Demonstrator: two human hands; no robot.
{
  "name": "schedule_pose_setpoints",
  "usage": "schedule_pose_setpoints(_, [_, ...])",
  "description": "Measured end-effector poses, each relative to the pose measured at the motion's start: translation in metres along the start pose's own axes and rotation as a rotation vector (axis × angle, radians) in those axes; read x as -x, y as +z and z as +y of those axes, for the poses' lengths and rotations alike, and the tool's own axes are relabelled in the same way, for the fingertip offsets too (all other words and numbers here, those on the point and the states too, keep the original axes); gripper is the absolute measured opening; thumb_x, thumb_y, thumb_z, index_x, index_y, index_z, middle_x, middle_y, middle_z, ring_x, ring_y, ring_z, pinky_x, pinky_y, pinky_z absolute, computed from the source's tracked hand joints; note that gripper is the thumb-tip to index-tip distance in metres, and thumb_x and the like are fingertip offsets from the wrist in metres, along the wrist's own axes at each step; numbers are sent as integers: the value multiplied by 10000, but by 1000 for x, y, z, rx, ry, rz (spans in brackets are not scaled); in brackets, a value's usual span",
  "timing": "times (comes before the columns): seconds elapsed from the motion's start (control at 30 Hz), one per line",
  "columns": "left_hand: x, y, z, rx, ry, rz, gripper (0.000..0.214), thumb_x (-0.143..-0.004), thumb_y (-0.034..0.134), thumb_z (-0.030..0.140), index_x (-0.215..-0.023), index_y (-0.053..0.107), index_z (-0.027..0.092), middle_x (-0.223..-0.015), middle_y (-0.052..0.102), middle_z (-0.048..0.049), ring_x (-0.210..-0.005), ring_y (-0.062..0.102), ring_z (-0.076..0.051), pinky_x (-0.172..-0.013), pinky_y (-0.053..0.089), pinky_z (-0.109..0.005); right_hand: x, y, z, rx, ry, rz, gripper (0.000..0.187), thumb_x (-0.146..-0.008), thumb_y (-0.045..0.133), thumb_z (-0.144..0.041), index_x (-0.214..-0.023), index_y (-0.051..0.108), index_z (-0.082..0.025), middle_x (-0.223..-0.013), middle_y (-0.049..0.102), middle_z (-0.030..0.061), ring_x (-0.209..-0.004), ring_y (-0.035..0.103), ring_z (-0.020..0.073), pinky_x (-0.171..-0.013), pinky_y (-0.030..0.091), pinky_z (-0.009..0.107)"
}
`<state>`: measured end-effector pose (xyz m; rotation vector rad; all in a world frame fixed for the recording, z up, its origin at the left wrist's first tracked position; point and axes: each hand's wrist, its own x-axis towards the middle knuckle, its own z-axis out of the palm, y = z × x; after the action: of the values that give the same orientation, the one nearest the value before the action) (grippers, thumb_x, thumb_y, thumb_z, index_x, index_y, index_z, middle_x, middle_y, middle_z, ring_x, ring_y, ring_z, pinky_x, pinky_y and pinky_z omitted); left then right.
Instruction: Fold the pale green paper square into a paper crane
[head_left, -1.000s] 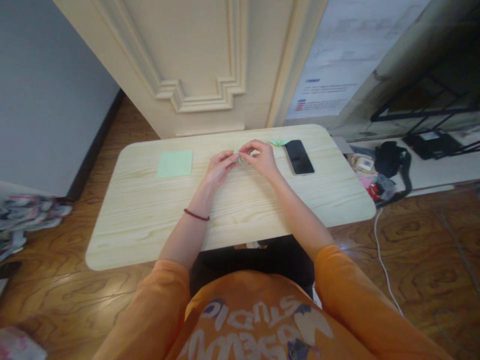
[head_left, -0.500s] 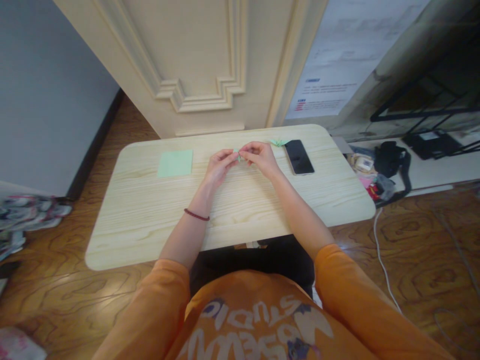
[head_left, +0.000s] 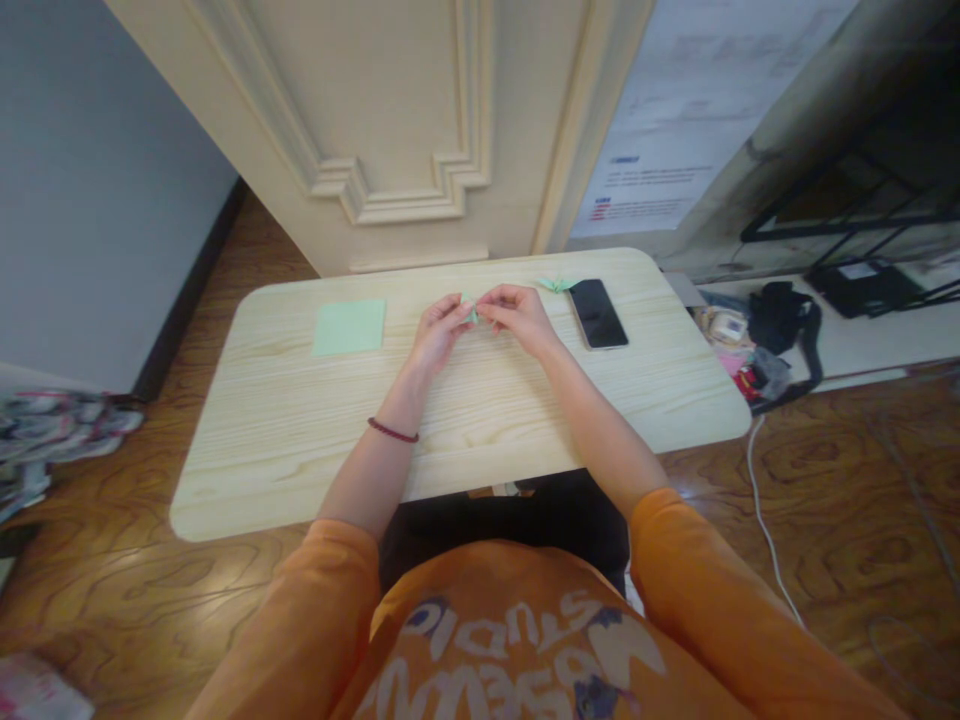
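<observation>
Both of my hands meet over the far middle of a light wooden table (head_left: pixel 300 440). My left hand (head_left: pixel 437 334) and my right hand (head_left: pixel 521 317) each pinch a small folded piece of pale green paper (head_left: pixel 472 314) between their fingertips; most of it is hidden by the fingers. A flat square sheet of the same green paper (head_left: pixel 350 327) lies to the left of my left hand. A small folded green paper figure (head_left: pixel 556 286) rests at the far edge, beside a black phone (head_left: pixel 598 313).
A cream panelled door (head_left: pixel 390 120) stands right behind the table. To the right, a low white shelf holds a black strap (head_left: pixel 784 318) and small items, with a white cable (head_left: pixel 765 520) trailing over the wooden floor. Patterned cloth (head_left: pixel 52 430) lies at the left.
My fingertips have shifted slightly on the small green paper, my left fingers now reaching a little further up. Everything else lies as before.
</observation>
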<state>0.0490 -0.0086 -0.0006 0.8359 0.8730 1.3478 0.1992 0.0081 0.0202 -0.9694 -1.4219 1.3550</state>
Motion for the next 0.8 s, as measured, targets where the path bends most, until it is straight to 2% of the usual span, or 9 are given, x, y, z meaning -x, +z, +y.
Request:
schedule_pose_setpoints(0.2, [-4, -2, -5, 8, 49, 44, 379, -500, 912, 358, -751, 684, 190, -731, 679, 27, -676, 627, -93, -642, 525, -204, 0, 1, 0, -25, -3, 33, 296, -609, 784, -409, -712, 643, -171, -595, 609, -30, -497, 503, 68, -434, 402, 184])
schedule_pose_setpoints(0.37, [-6, -3, -9, -29, 61, 44, 384, -524, 903, 301, -813, 683, 177, -782, 712, 3, -720, 664, -114, -728, 549, -255, -1, 1, 2, -58, -13, 74, 333, -592, 799, -442, -702, 643, -169, -611, 618, -22, -520, 512, 79, -432, 406, 190])
schedule_pose_setpoints(0.53, [-6, -4, -10, -83, 61, 31, 403, -533, 897, 295, -833, 656, 176, -726, 678, 25, -677, 657, -107, -754, 554, -280, -3, -1, 6, -55, -15, 80, 329, -608, 802, -435, -712, 651, -161, -601, 606, -17, -517, 516, 89, -441, 412, 208])
schedule_pose_setpoints(0.8, [-4, -1, -8, -116, 65, 52, 460, -465, 917, 326, -801, 643, 173, -659, 659, 38, -586, 620, -88, -655, 533, -242, -6, -1, 10, -31, -85, 69, 349, -641, 799, -466, -646, 605, -176, -529, 540, -44, -454, 463, 72, -456, 394, 218])
